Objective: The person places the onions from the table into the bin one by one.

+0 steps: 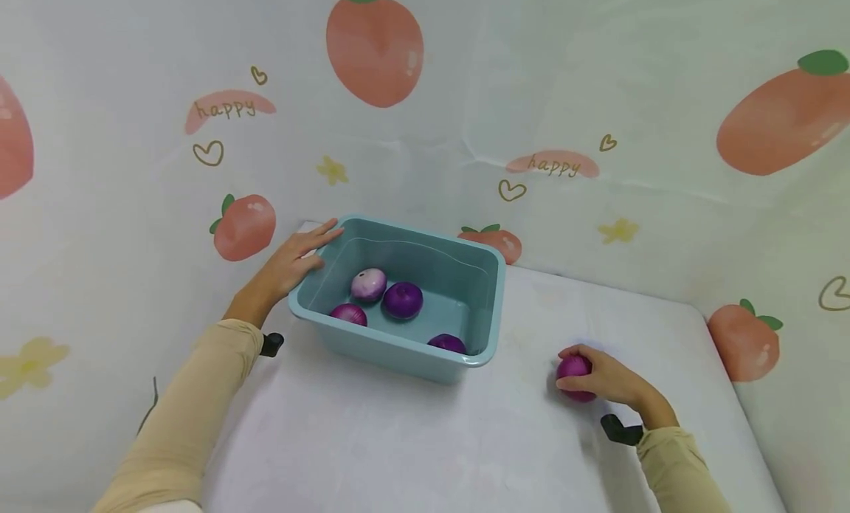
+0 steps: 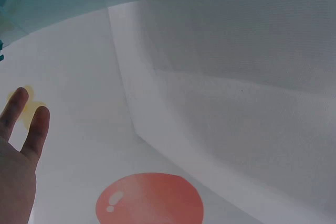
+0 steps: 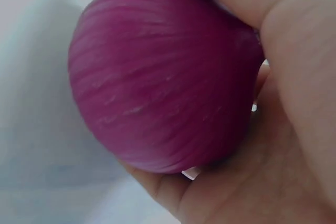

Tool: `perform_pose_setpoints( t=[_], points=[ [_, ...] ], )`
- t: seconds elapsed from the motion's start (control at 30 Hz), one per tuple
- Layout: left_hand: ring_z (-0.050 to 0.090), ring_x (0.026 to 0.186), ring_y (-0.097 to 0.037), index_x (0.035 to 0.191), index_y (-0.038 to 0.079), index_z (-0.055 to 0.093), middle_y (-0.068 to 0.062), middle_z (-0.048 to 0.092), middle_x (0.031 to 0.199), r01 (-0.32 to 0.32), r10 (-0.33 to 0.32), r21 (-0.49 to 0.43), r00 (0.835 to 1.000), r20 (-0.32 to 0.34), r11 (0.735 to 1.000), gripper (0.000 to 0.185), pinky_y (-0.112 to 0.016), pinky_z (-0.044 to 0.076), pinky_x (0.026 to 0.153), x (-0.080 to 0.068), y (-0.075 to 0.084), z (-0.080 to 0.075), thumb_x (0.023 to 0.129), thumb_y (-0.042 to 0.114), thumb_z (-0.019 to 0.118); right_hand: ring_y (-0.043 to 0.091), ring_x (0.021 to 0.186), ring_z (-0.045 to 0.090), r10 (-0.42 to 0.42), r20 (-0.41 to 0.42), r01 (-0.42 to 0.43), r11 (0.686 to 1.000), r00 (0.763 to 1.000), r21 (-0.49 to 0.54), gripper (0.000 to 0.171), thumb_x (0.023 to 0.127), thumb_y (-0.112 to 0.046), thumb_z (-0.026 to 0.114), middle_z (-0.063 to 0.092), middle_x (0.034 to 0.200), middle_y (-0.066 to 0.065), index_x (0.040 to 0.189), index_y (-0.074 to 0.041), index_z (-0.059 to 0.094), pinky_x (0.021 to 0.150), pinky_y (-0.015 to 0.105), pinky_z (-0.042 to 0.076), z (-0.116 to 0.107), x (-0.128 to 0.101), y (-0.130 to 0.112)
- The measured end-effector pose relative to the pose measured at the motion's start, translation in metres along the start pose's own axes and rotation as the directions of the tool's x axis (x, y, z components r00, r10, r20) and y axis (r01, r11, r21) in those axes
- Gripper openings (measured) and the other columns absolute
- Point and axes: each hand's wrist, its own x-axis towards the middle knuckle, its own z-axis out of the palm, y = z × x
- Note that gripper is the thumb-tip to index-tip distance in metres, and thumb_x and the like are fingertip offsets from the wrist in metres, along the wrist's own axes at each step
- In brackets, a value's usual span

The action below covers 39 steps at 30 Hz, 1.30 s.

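hidden: in the right wrist view the purple onion point(image 3: 163, 77) fills the frame and the right hand point(image 3: 273, 129) is cut off at the right edge; in the left wrist view only two fingers point(image 2: 35, 129) and part of the palm show at the lower left, and a blurred teal strip along the top edge cannot be made out for sure.
right grip: the right hand point(image 1: 607, 380) curls around the purple onion point(image 1: 575, 370) on the tabletop point(image 1: 412, 439), at the lower right of the head view; fingers and thumb wrap it closely.
left grip: the left hand point(image 1: 292, 266) lies with straight fingers against the upper left rim of the teal tub point(image 1: 398, 350), holding nothing.
in the tub: four onions, a pale one point(image 1: 368, 283), a dark purple one point(image 1: 403, 300), one by the near left wall point(image 1: 349, 314), and one half hidden behind the near wall point(image 1: 447, 342).
around: a peach-print cloth point(image 1: 598, 92) covers the background.
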Motion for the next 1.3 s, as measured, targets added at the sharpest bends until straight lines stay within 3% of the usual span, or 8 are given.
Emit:
perform_pose_setpoints(
  t=[0.33, 0.63, 0.7, 0.8, 0.87, 0.93, 1.03, 1.3],
  points=[
    [0.020, 0.158, -0.036, 0.156, 0.030, 0.043, 0.009, 0.026, 0.170, -0.027, 0.026, -0.028, 1.000, -0.006, 0.999, 0.063, -0.070, 0.024, 0.119, 0.002, 0.000, 0.001, 0.095, 0.013, 0.044, 0.030, 0.108, 0.061, -0.152, -0.148, 0.153, 0.988, 0.977, -0.010, 0.060, 0.089, -0.035, 0.077, 0.060, 0.126, 0.019, 0.136, -0.012, 0.049, 0.079, 0.033, 0.056, -0.036, -0.002, -0.063],
    [0.020, 0.158, -0.038, 0.157, 0.030, 0.041, 0.007, 0.025, 0.171, -0.015, 0.015, -0.009, 1.000, 0.000, 1.000, 0.062, -0.072, 0.025, 0.117, 0.000, 0.000, -0.002, 0.097, 0.014, 0.043, 0.031, 0.108, 0.062, -0.336, -0.163, 0.337, 0.941, 0.928, -0.021, 0.054, 0.087, -0.028, 0.080, 0.060, 0.124, 0.012, 0.131, -0.016, 0.052, 0.080, 0.032, 0.059, -0.055, 0.012, -0.147],
    [0.020, 0.158, -0.037, 0.157, 0.031, 0.041, 0.009, 0.025, 0.171, -0.004, 0.004, -0.005, 1.000, 0.001, 1.000, 0.062, -0.072, 0.025, 0.117, 0.000, 0.001, -0.001, 0.097, 0.015, 0.043, 0.029, 0.109, 0.061, -0.396, -0.140, 0.399, 0.917, 0.907, -0.012, 0.054, 0.086, -0.025, 0.081, 0.060, 0.127, 0.010, 0.131, -0.016, 0.053, 0.080, 0.031, 0.060, -0.054, 0.018, -0.166],
    [0.020, 0.158, -0.037, 0.157, 0.033, 0.040, 0.011, 0.024, 0.171, 0.002, -0.002, 0.001, 1.000, 0.009, 1.000, 0.062, -0.072, 0.025, 0.117, 0.002, 0.001, 0.000, 0.097, 0.016, 0.043, 0.025, 0.116, 0.060, -0.508, -0.095, 0.510, 0.860, 0.856, 0.000, 0.053, 0.086, -0.022, 0.081, 0.058, 0.140, 0.004, 0.132, -0.017, 0.055, 0.082, 0.032, 0.061, -0.052, 0.027, -0.196],
    [0.021, 0.157, -0.037, 0.157, 0.034, 0.040, 0.011, 0.023, 0.171, 0.007, -0.007, 0.009, 1.000, 0.009, 1.000, 0.062, -0.072, 0.025, 0.117, 0.001, 0.000, 0.000, 0.097, 0.017, 0.043, 0.022, 0.119, 0.058, -0.565, -0.066, 0.565, 0.825, 0.822, -0.025, 0.053, 0.086, -0.023, 0.081, 0.057, 0.141, 0.002, 0.133, -0.019, 0.057, 0.085, 0.032, 0.061, -0.049, 0.034, -0.215],
    [0.021, 0.157, -0.039, 0.157, 0.033, 0.039, 0.010, 0.023, 0.171, 0.005, -0.005, 0.014, 1.000, 0.011, 1.000, 0.062, -0.073, 0.025, 0.116, 0.001, -0.001, 0.000, 0.097, 0.017, 0.042, 0.020, 0.120, 0.057, -0.593, -0.044, 0.591, 0.805, 0.804, -0.056, 0.054, 0.085, -0.027, 0.082, 0.058, 0.138, -0.001, 0.134, -0.022, 0.059, 0.087, 0.034, 0.060, -0.045, 0.041, -0.234],
    [0.021, 0.157, -0.040, 0.158, 0.033, 0.039, 0.008, 0.023, 0.171, 0.004, -0.004, 0.023, 1.000, 0.011, 1.000, 0.063, -0.074, 0.024, 0.116, -0.001, -0.002, 0.001, 0.097, 0.017, 0.042, 0.018, 0.116, 0.058, -0.576, -0.025, 0.570, 0.813, 0.817, -0.118, 0.057, 0.083, -0.036, 0.082, 0.059, 0.128, -0.001, 0.135, -0.026, 0.060, 0.087, 0.034, 0.059, -0.037, 0.051, -0.256],
    [0.021, 0.157, -0.037, 0.157, 0.034, 0.040, 0.011, 0.024, 0.171, 0.002, -0.002, 0.017, 1.000, 0.000, 1.000, 0.063, -0.073, 0.024, 0.117, 0.002, 0.000, 0.001, 0.097, 0.017, 0.043, 0.013, 0.115, 0.059, -0.546, 0.072, 0.551, 0.828, 0.835, -0.108, 0.062, 0.083, -0.049, 0.079, 0.060, 0.131, -0.006, 0.138, -0.027, 0.059, 0.091, 0.030, 0.058, -0.007, 0.092, -0.291]
  ],
)
